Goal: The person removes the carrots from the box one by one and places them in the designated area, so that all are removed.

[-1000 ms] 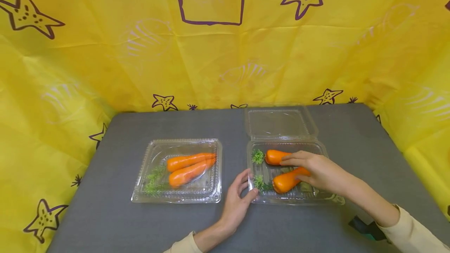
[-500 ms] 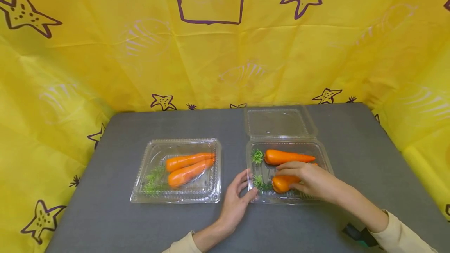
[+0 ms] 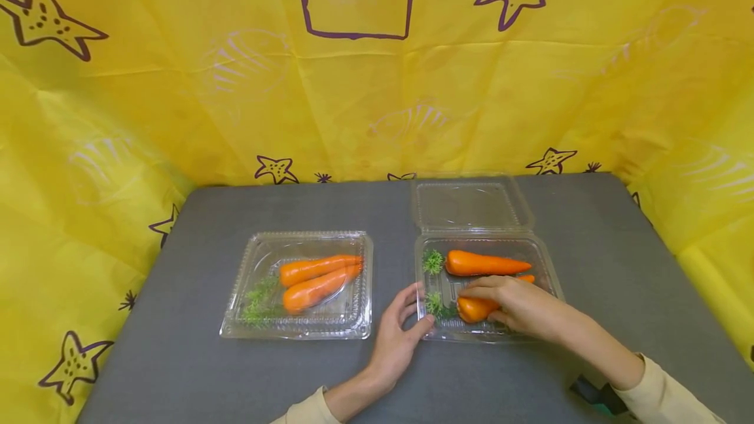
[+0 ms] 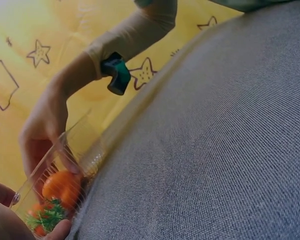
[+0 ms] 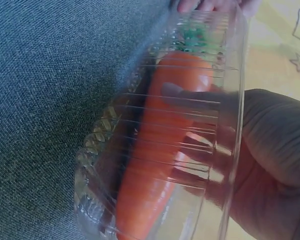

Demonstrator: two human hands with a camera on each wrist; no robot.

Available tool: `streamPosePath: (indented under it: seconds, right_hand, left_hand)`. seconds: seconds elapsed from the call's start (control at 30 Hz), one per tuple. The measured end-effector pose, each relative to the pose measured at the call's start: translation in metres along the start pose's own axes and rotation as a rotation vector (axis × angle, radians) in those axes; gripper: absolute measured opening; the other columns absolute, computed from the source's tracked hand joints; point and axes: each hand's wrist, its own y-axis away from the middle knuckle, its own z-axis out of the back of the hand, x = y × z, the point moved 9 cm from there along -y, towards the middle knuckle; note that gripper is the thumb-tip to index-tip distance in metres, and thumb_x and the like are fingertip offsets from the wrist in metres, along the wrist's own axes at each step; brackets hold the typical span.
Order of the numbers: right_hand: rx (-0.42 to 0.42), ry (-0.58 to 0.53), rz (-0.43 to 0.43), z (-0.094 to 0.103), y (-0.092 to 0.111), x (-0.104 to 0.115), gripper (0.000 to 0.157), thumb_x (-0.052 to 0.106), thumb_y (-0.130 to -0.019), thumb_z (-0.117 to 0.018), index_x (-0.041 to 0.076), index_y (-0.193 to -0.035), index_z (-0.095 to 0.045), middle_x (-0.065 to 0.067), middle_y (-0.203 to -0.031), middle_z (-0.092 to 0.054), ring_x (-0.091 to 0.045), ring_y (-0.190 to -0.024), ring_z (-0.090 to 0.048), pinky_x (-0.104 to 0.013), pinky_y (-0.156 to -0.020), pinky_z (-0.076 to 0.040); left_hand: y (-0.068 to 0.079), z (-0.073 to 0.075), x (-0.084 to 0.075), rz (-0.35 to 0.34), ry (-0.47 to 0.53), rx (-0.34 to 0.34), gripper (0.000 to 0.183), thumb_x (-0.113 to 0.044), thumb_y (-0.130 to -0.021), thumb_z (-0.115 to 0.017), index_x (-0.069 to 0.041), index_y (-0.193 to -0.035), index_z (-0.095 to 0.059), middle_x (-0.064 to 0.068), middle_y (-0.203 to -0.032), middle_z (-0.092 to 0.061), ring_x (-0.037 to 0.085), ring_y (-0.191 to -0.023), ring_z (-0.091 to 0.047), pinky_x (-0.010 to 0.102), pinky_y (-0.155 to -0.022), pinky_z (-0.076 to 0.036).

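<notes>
In the head view, an open clear plastic clamshell container [image 3: 548,273] lies right of centre, its lid [image 3: 462,205] folded back. Inside are two orange carrots with green tops at the left end. My right hand [image 3: 521,306] grips the nearer carrot [image 3: 473,309], thumb on the near side and fingers over the far side, covering its middle. The farther carrot [image 3: 483,263] lies untouched beside it. My left hand [image 3: 396,342] holds the container's left end with thumb and fingers. Through the wall, the right wrist view shows the gripped carrot [image 5: 147,165] lengthwise.
A closed clear container [image 3: 235,319] with two carrots and greens stands to the left on the grey table [image 3: 283,371]. Yellow cloth [image 3: 353,103] with starfish drawings surrounds the table's back and sides. A dark device [image 4: 117,75] is strapped to the right forearm.
My right hand has come down and left from over both carrots to the nearer one, uncovering the farther carrot. The left hand and both containers stay in place.
</notes>
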Motion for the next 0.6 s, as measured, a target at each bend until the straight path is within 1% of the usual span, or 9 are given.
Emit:
streamPosePath:
  seconds: [0.13, 0.4, 0.47, 0.6]
  right_hand:
    - [-0.003, 0.012, -0.002, -0.002, -0.0017, -0.001, 0.056, -0.003, -0.071, -0.082, 0.01, -0.124, -0.067, -0.007, -0.12, -0.066, -0.028, -0.109, -0.063, -0.048, -0.089, -0.057]
    - [-0.034, 0.009, 0.016, -0.0038, -0.0037, -0.002, 0.056, -0.005, -0.074, -0.079, 0.008, -0.127, -0.065, -0.007, -0.12, -0.065, -0.027, -0.108, -0.063, -0.049, -0.089, -0.056]
    - [-0.047, 0.004, 0.025, -0.003, -0.0038, -0.0019, 0.054, -0.005, -0.076, -0.078, 0.007, -0.127, -0.065, -0.007, -0.119, -0.065, -0.026, -0.109, -0.062, -0.047, -0.088, -0.057]
    - [-0.087, -0.009, 0.038, 0.0022, -0.0033, -0.0023, 0.059, -0.006, -0.075, -0.078, 0.004, -0.13, -0.061, -0.01, -0.124, -0.063, -0.027, -0.112, -0.06, -0.046, -0.088, -0.057]
  left_hand:
    - [0.0006, 0.0001, -0.0004, 0.003, 0.029, 0.005, 0.058, 0.004, -0.086, -0.065, 0.001, -0.141, -0.045, 0.022, -0.136, -0.048, 0.033, -0.124, -0.05, 0.028, -0.082, -0.06]
    - [0.0023, 0.0015, -0.003, -0.014, -0.032, -0.014, 0.055, -0.002, -0.087, -0.067, 0.001, -0.139, -0.047, 0.018, -0.137, -0.051, 0.034, -0.126, -0.049, 0.02, -0.091, -0.054]
    - [0.003, 0.0015, -0.0038, -0.018, -0.032, -0.017, 0.055, -0.002, -0.087, -0.067, 0.002, -0.138, -0.047, 0.018, -0.137, -0.051, 0.034, -0.126, -0.05, 0.02, -0.09, -0.054]
    - [0.0035, 0.0013, -0.0035, -0.013, -0.027, -0.026, 0.053, -0.001, -0.087, -0.067, 0.002, -0.136, -0.049, 0.019, -0.137, -0.051, 0.033, -0.125, -0.051, 0.02, -0.088, -0.055]
